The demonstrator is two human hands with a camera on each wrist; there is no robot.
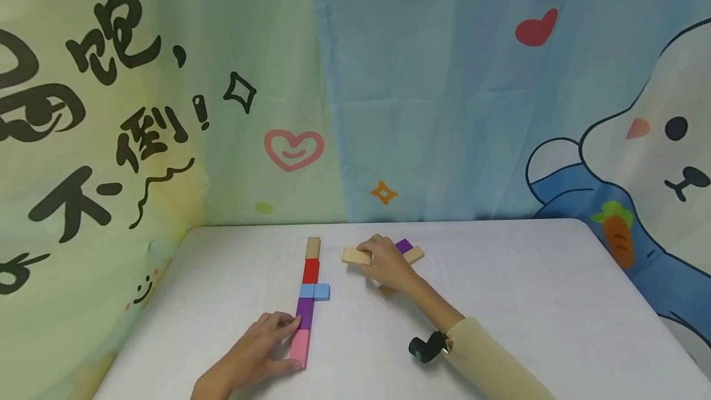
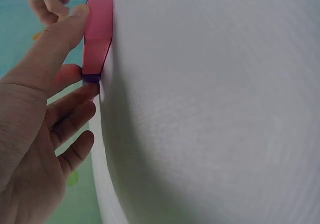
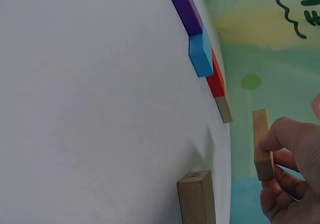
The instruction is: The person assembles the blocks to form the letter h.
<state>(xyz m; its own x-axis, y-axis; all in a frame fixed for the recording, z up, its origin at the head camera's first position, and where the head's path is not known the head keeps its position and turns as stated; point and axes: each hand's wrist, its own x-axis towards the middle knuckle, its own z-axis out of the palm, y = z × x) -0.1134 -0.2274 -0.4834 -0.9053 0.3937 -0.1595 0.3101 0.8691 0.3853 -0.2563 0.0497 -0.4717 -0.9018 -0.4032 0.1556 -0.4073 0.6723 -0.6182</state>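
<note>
My right hand point(image 1: 389, 264) pinches a plain wooden block point(image 1: 357, 256) between thumb and fingers, raised over the table in the right wrist view. A row of blocks runs away from me on the left: a pink block point(image 1: 300, 349) nearest, then a purple block point(image 1: 304, 313), a light blue pair point(image 1: 314, 292) side by side, a red block point(image 1: 311, 271) and a wooden block point(image 1: 313, 248) at the far end. My left hand point(image 1: 255, 347) rests along the row's left side, thumb at the pink block's near end and fingertips at the purple block.
Around my right hand lie another purple block point(image 1: 403, 245), a wooden block point(image 1: 413, 255) beside it and a nearer wooden block point(image 1: 386, 292), partly hidden by the hand. The white table point(image 1: 500, 301) ends at a printed curtain point(image 1: 422, 91) behind.
</note>
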